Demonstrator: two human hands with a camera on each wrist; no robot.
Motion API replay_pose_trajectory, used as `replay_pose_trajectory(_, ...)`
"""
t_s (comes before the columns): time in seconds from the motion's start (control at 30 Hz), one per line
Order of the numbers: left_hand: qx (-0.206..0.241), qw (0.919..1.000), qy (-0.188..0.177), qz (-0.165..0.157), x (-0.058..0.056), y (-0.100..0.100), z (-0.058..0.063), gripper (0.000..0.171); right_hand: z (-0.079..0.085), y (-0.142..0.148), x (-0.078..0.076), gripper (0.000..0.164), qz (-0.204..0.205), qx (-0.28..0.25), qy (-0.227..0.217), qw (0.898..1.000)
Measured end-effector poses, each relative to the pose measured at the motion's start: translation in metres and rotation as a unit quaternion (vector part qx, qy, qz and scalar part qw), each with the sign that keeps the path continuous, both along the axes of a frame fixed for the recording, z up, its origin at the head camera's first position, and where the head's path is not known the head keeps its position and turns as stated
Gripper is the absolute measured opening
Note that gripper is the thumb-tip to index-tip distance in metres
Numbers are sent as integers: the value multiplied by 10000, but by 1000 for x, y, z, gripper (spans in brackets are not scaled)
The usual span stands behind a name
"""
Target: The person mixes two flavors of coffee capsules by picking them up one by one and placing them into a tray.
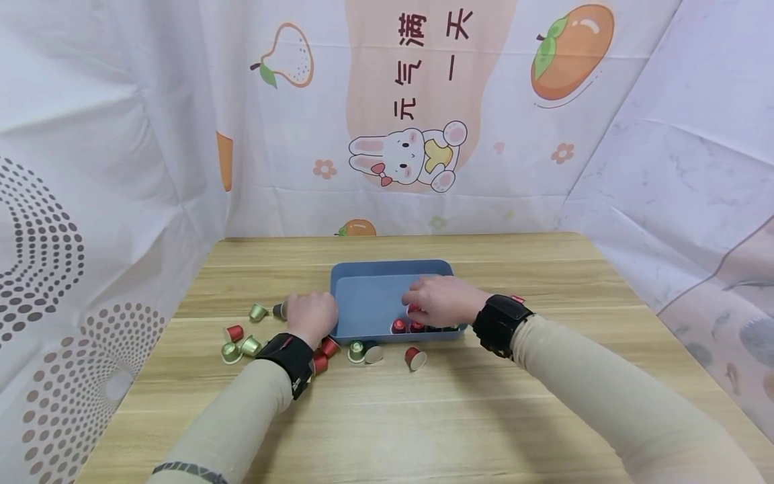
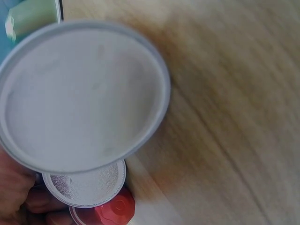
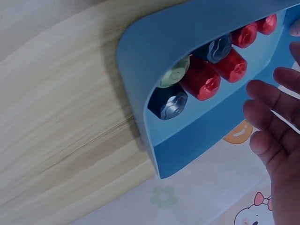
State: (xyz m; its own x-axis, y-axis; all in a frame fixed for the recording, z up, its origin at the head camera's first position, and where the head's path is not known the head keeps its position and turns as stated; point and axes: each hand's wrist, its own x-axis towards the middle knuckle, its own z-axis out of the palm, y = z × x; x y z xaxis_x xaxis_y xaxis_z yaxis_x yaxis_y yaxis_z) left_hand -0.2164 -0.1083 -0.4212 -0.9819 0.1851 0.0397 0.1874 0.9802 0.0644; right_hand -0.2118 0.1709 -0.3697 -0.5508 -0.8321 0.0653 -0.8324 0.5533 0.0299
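Observation:
My left hand (image 1: 311,316) is bent down at the left end of the blue tray (image 1: 387,269), among coffee capsules. In the left wrist view its fingers (image 2: 16,190) are right against a capsule with a pale lid (image 2: 86,185), beside a red capsule (image 2: 117,208); I cannot tell whether they grip it. Another capsule's white lid (image 2: 84,98) fills much of that view. My right hand (image 1: 444,299) hovers over the tray, fingers loosely bent, nothing visible between them. Below it, red capsules (image 3: 204,79), dark capsules (image 3: 171,103) and a green capsule (image 3: 176,72) stand along the near wall.
Left of the tray lie green capsules (image 1: 258,312), a red capsule (image 1: 234,333) and a dark capsule (image 1: 279,310). In front of it are a green capsule (image 1: 357,351), a dark capsule (image 1: 373,353) and a red capsule (image 1: 414,358). A printed cloth (image 1: 290,168) hangs behind the wooden table (image 1: 393,430).

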Motion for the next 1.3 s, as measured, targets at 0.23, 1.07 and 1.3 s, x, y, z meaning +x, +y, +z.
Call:
replay_pose_trajectory(0.23, 0, 10000, 20, -30, 1, -1, 0, 32, 2, -3, 9, 6, 146, -228, -155, 9995)
replay_pose_trajectory(1.07, -57, 9999, 97, -45, 1, -1, -1, 34, 5, -5, 35, 13, 530, 67, -348, 9980)
replay_pose_trajectory(1.3, -58, 9998, 152, -62, 2, -1, 0, 34, 2, -8, 41, 15, 506, 344, -639, 9961)
